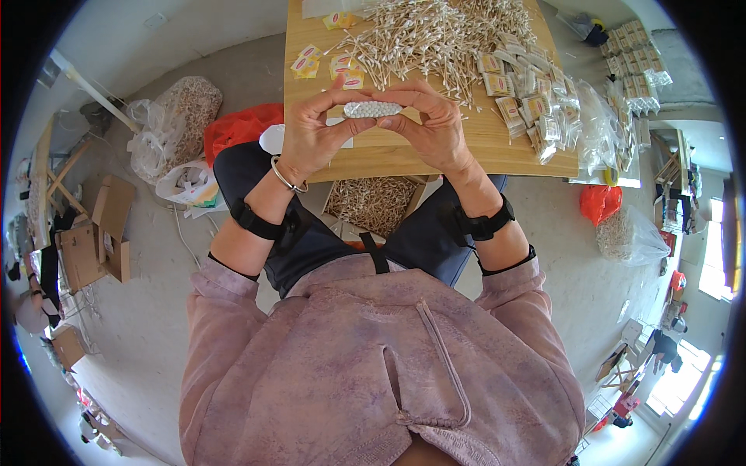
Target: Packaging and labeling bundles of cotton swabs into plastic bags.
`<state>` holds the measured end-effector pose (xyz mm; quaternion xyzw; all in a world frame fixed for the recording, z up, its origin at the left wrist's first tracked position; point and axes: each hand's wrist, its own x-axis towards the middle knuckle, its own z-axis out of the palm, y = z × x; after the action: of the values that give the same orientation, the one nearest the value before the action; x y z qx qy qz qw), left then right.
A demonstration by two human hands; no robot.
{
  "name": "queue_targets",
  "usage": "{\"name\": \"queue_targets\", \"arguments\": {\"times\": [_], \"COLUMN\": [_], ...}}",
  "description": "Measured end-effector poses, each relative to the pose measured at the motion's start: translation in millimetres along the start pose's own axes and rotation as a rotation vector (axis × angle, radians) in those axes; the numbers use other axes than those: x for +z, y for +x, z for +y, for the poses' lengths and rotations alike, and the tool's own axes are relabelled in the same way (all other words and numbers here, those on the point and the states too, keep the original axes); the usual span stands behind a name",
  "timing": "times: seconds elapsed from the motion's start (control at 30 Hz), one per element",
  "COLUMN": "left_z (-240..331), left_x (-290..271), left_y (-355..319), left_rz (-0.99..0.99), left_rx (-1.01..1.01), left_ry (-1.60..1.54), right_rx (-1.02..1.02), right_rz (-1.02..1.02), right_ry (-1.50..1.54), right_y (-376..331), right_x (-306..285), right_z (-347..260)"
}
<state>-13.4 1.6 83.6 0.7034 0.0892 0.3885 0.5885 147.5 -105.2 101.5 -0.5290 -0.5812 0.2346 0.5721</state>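
Observation:
Between my two hands, above the near edge of the wooden table [373, 155], is a bundle of cotton swabs [371, 109], its white tips showing as a flattened oval. My left hand [317, 124] pinches the bundle's left end between thumb and fingers. At the other end my right hand [427, 120] grips it the same way, the two thumbs almost meeting below. A large heap of loose cotton swabs [435, 39] covers the table beyond my hands. Several small yellow and white cards [307, 60] lie to the left of that heap.
Packed swab bags [536, 105] pile up on the table's right side, beside clear plastic bags [594, 124]. A box of swabs [371, 203] stands between my knees. Left on the floor are a red bag [242, 130], a full clear sack [186, 113] and cardboard boxes [97, 237].

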Motion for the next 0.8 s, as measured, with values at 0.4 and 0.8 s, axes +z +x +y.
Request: {"name": "queue_targets", "arguments": {"times": [0.4, 0.8], "left_z": [8.3, 6.1], "left_x": [11.4, 8.9], "left_y": [-0.8, -0.7], "left_rz": [0.030, 0.047], "left_rx": [-0.035, 0.083], "left_ry": [-0.064, -0.068], "right_rx": [-0.080, -0.137], "right_rz": [0.026, 0.026], "right_ry": [-0.046, -0.147], "right_y": [0.4, 2.7], "right_x": [-4.4, -5.8], "right_z": [-5.1, -12.4]}}
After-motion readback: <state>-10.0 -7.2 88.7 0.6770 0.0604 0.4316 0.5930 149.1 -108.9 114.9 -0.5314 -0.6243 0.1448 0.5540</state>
